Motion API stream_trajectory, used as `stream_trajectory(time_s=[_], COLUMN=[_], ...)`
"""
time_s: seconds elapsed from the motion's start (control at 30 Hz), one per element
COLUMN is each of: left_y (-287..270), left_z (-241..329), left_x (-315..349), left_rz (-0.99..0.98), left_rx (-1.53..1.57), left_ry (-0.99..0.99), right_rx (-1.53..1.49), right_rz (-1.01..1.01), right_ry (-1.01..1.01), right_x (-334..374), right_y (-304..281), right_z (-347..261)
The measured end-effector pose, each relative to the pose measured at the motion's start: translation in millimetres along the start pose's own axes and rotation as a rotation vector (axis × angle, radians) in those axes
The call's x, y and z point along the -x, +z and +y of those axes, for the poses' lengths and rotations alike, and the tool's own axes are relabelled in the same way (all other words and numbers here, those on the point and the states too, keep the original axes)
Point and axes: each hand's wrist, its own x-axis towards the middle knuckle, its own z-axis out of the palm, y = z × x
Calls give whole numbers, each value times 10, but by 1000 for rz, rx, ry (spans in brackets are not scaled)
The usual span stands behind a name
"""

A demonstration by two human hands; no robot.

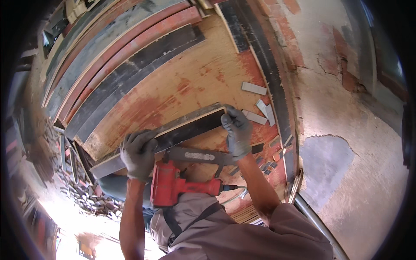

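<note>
Both my hands wear grey gloves. My left hand (138, 154) is closed around the left part of a long, narrow dark-faced board (186, 132) with pale wood edges. At the board's right end, my right hand (237, 130) grips it, thumb on the near face and fingers behind. The board slants up to the right across the workbench. Just below it, close to my body, lies a red nail gun (167, 184) with a dark magazine (199, 156). An air hose (234, 187) is joined to its handle end.
The bench top (190, 78) is plywood with red stains. Several long dark and red planks (143, 56) are stacked at the far left. Grey fastener strips (254, 88) and small dark scraps lie at right, beside a dark edge board (277, 86). Wood offcuts (95, 197) heap at lower left.
</note>
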Motion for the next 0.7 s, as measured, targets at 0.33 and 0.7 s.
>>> stream_trajectory(time_s=[0.33, 0.7], left_y=[-7, 14], left_z=[-58, -43], left_x=[30, 59], left_rz=[35, 71], left_rx=[-19, -94], left_ry=[-75, -34], right_rx=[907, 1224], right_rz=[-40, -771], right_ry=[-466, 309], right_x=[554, 1776], right_y=[117, 626], right_z=[-352, -69])
